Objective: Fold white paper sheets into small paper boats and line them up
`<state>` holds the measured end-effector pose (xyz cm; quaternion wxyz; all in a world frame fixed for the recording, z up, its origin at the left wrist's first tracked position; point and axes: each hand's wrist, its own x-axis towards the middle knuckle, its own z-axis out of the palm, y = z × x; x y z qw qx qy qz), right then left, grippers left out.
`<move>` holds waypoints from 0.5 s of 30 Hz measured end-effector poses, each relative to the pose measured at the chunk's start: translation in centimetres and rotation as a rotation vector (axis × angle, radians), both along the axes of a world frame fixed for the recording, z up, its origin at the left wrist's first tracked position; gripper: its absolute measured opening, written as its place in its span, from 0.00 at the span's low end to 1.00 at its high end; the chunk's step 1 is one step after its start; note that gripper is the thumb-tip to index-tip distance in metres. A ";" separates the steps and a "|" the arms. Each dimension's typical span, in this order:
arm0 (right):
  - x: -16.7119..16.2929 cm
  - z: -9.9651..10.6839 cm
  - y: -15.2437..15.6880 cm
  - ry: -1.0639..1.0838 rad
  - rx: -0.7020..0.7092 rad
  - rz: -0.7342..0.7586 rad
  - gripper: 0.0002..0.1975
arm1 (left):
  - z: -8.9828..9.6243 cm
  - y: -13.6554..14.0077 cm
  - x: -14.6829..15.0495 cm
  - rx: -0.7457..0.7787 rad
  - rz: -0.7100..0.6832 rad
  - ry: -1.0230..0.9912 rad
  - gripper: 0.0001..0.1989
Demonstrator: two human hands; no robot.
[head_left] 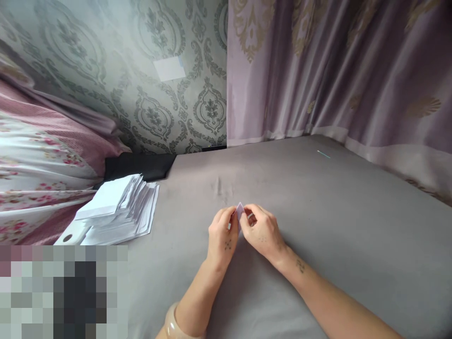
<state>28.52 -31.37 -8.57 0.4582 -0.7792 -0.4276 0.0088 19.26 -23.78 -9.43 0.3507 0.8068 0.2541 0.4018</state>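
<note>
A small piece of folded pale purple paper (240, 210) is held upright between my two hands, its pointed tip showing above the fingers. My left hand (223, 233) pinches it from the left side, with a bangle further down that forearm. From the right, my right hand (261, 230) grips the same paper with thumb and fingers closed. Most of the paper's lower part is hidden behind the fingers. Both hands are over the grey sheet-covered surface (310, 235).
A thick stack of white papers (120, 207) lies to the left, by a black flat item (141, 165). A thin greenish stick (323, 154) rests at the far right. Purple curtains (282, 70) hang behind; floral fabric (42, 155) borders the left. The lower left corner is pixelated.
</note>
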 end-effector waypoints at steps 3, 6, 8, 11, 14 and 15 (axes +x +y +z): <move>-0.1 -0.4 -0.1 -0.046 -0.141 0.003 0.09 | 0.0 0.0 0.1 0.047 -0.004 0.017 0.09; 0.2 -0.6 0.0 -0.048 -0.185 0.064 0.12 | -0.2 0.3 0.1 -0.061 -0.022 0.107 0.09; 0.5 -0.8 0.1 -0.030 -0.175 0.102 0.11 | -0.4 0.7 0.1 -0.158 -0.013 0.181 0.08; 1.0 -1.0 0.1 -0.012 -0.222 0.138 0.10 | -0.9 1.5 0.0 -0.265 0.007 0.238 0.08; 1.2 -1.4 0.3 -0.062 -0.301 0.126 0.10 | -1.3 2.0 0.1 -0.304 0.003 0.274 0.07; 1.2 -1.6 0.4 -0.091 -0.316 0.113 0.09 | -1.5 2.2 0.2 -0.308 0.000 0.289 0.06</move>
